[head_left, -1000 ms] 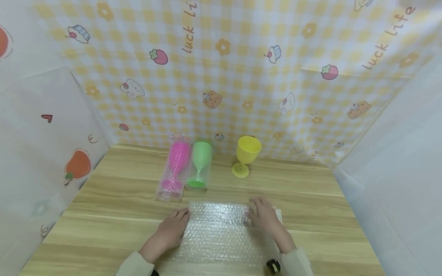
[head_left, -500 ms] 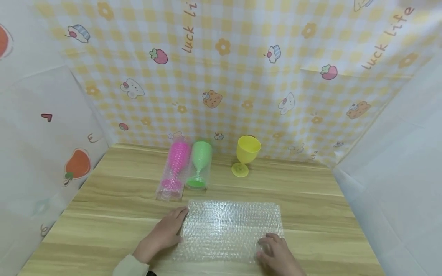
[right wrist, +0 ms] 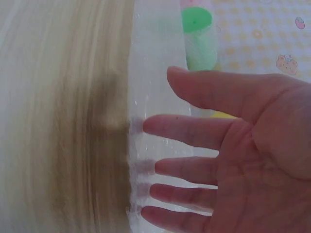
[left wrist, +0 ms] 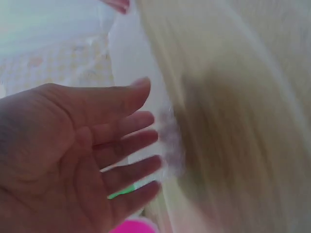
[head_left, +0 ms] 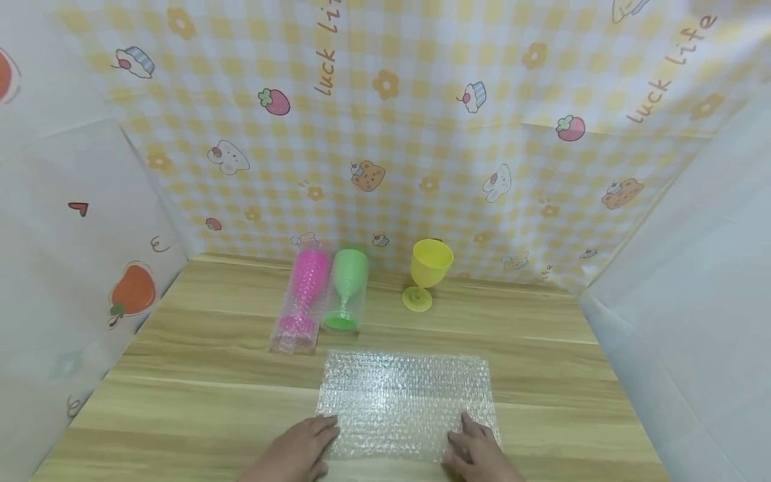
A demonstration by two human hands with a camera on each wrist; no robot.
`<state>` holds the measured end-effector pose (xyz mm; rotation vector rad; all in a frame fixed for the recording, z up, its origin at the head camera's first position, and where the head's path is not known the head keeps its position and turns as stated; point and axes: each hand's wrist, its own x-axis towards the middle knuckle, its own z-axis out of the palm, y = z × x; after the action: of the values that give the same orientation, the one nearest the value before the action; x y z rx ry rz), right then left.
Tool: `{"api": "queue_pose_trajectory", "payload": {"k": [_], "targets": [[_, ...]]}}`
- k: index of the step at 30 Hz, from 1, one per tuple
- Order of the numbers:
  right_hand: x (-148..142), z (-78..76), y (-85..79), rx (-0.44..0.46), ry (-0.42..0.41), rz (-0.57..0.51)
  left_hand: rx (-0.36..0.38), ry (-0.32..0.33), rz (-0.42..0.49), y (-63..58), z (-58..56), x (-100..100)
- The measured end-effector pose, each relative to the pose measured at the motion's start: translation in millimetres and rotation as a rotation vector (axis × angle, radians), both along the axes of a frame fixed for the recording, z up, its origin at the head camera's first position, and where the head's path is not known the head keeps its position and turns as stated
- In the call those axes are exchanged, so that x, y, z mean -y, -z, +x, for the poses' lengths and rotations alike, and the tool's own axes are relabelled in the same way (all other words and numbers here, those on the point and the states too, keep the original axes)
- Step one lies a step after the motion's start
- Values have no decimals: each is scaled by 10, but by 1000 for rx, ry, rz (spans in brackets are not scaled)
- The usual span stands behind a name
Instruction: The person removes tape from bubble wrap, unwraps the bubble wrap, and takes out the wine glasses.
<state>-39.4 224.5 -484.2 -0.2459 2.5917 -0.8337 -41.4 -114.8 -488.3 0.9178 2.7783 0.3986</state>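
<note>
A clear sheet of bubble wrap (head_left: 406,395) lies flat on the wooden table in front of the person. At its near left corner is the left hand (head_left: 301,445), fingers spread; the left wrist view shows this hand (left wrist: 73,150) with straight fingers and nothing in its palm. The right hand (head_left: 478,452) is at the sheet's near right part. In the right wrist view its fingertips (right wrist: 160,167) reach over the bubble wrap (right wrist: 155,48), fingers extended and apart. Whether either hand presses on the sheet is hard to tell.
Behind the sheet, a pink goblet (head_left: 311,274) and a green goblet (head_left: 349,271) lie wrapped in bubble wrap, side by side. A yellow goblet (head_left: 430,264) stands upright and unwrapped to their right. A checked cloth (head_left: 385,134) backs the table (head_left: 193,348); white cloth (head_left: 680,288) hangs at the sides.
The right hand has come from the sheet's far right part back to its near right part. The left hand has slid from the left edge toward the near left corner. The goblets have stayed put.
</note>
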Motion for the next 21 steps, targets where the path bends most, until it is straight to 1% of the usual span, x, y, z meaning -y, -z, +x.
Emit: {"api": "queue_pose_trajectory", "payload": {"k": [2,4,8,11,13,17,21], "targets": [[21,4,6,-1,4,10,52,-3,-7,13,27,-18],[43,3,11,-8,16,28,73,-18,-7,22,35,-35],[72,-2,18,6,64,53,71,-29,-23,10,32,-73],[54,0,19,13,116,61,44,-9,-48,-12,28,-118],[23,3,16,12,149,61,31,-7,-43,-27,20,-158],[-60,-8,4,-20,182,63,25,-9,-14,-56,-29,-237],[-159,-45,5,-51,206,53,46,1,-7,-78,-128,-344]]}}
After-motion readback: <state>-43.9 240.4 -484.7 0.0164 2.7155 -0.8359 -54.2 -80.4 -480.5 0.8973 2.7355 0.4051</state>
